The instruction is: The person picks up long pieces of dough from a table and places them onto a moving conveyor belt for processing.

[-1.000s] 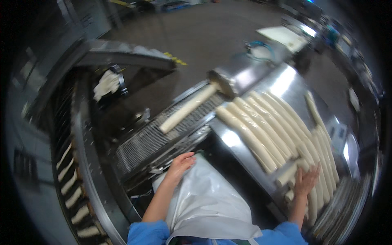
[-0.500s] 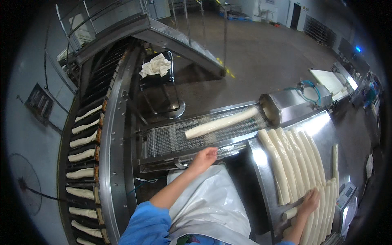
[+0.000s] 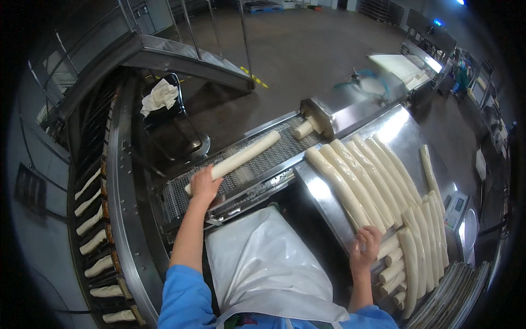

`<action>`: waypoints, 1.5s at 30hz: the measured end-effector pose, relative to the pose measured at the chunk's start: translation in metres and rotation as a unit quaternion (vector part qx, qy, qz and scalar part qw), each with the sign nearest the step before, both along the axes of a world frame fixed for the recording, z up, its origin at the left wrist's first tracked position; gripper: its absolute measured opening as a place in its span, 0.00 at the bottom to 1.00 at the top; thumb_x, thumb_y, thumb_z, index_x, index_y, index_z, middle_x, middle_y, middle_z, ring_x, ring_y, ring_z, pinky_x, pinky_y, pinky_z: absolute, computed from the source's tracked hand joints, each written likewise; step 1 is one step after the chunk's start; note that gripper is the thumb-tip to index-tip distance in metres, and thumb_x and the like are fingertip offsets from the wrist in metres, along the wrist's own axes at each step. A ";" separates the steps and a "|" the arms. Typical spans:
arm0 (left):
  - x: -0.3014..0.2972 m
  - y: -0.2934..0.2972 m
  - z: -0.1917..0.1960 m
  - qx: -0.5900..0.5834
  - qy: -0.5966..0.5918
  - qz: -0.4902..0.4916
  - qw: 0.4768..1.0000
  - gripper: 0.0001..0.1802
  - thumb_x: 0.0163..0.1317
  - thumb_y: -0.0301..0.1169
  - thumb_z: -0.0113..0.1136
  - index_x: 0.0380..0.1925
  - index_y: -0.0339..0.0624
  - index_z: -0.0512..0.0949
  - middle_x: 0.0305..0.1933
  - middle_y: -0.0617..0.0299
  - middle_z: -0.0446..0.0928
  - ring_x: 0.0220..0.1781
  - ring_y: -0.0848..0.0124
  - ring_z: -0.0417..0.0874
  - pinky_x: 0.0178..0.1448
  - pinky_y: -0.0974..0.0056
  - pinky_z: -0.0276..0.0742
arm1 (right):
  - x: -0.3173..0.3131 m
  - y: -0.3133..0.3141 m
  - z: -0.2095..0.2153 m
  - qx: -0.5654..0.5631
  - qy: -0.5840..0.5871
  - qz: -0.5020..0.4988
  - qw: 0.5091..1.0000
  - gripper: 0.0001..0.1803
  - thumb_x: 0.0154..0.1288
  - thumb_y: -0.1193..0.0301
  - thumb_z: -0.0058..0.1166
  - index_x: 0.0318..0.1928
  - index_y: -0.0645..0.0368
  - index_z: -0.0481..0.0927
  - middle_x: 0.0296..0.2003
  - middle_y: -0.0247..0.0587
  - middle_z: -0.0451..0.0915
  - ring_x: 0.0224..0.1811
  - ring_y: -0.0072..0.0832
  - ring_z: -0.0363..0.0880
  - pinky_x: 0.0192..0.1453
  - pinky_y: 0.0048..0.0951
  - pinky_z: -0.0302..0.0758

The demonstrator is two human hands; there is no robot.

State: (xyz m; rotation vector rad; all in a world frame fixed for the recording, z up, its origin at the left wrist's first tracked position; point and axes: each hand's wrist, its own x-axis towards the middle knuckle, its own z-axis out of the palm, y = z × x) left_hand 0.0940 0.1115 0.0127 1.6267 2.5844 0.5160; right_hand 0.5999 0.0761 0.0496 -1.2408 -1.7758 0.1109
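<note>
A long pale dough roll (image 3: 246, 156) lies along the mesh conveyor (image 3: 178, 192). My left hand (image 3: 205, 185) is closed over its near left end, with the fingers wrapped round it. On the steel table (image 3: 329, 200) to the right, several dough rolls (image 3: 364, 183) lie side by side in a slanting row. My right hand (image 3: 365, 247) is at the near end of the leftmost of these, its fingers curled. Whether it grips anything cannot be made out. A second dough roll (image 3: 304, 129) sticks out of the steel housing (image 3: 350, 112) at the conveyor's far end.
More dough rolls (image 3: 419, 241) are stacked at the table's near right, beside a scale (image 3: 460, 214). On my left runs a line of dough-filled troughs (image 3: 98, 266) behind a curved steel rail (image 3: 123, 219). A chair with a white cloth (image 3: 160, 97) stands beyond the conveyor.
My left hand has reached forward and left and taken hold of the dough roll on the conveyor. My right hand has shifted to the leftmost table roll. Another roll has emerged from the housing.
</note>
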 end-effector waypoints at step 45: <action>0.162 -0.085 -0.007 -0.065 -0.572 0.091 0.812 0.26 0.65 0.32 0.65 0.61 0.34 0.74 0.50 0.56 0.83 0.49 0.69 0.84 0.52 0.67 0.78 | 0.191 0.311 -0.018 -0.342 -0.199 -0.290 0.871 0.29 0.70 0.71 0.40 0.70 0.38 0.70 0.61 0.48 0.77 0.65 0.45 0.73 0.70 0.48 0.66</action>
